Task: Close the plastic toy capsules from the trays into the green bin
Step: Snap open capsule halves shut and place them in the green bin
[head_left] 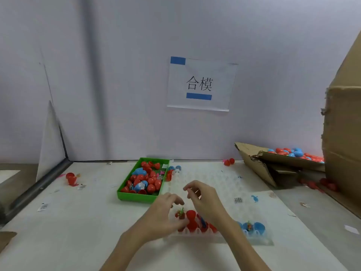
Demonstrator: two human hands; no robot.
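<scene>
A person's left hand [166,214] and right hand [203,200] hover over a clear plastic tray [259,239] on a white surface [78,222], both with fingers loosely curled and nothing visibly held. Open red capsules [192,222] and blue capsules [257,227] sit in the tray's near row, small toys showing inside some. Just to the left, the green bin [136,198] holds a heap of closed red and blue capsules. The shells appear to be thin, light, hard plastic, likely smooth enough to slip; squeezing the two halves together from their rounded ends looks like the safest hold, with care not to crush a toy at the seam. On the wall, a sign [201,85] taped with blue strips reads "合模". A cardboard box [283,161] at right carries more capsules.
</scene>
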